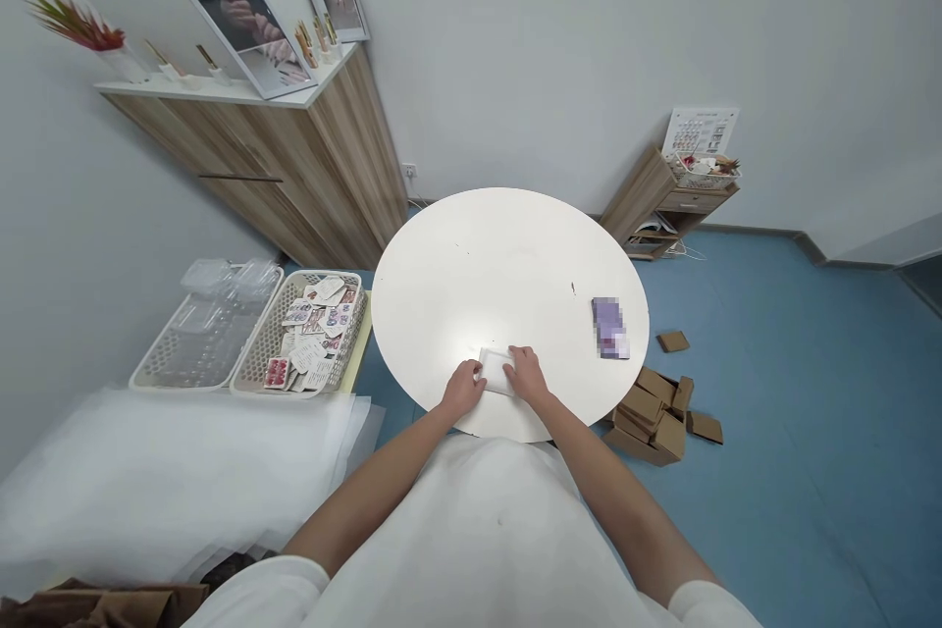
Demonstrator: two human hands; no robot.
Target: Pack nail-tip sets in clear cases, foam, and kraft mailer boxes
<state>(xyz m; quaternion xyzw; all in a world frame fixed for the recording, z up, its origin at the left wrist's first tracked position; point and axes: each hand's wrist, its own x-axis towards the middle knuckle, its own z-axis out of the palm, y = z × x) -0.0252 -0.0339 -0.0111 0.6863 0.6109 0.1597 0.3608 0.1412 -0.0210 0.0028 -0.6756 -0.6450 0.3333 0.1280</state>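
Observation:
A small, flat, whitish rectangular packet [497, 373] lies at the near side of the round white table [507, 255]. It looks partly see-through, and its exact kind cannot be made out. My left hand [463, 387] grips its left edge, thumb and fingers closed on it. On the opposite edge, my right hand [527, 375] is closed too, with the fingertips over the upper right corner. Both wrists rest close to the table's front edge.
A purple, blurred-out object [610, 328] lies on the table's right. Left of the table stand a basket of printed cards [353, 314] and a basket of clear plastic boxes [154, 368], beside stacked white sheets [183, 461]. Cardboard boxes [652, 417] sit on the floor at right.

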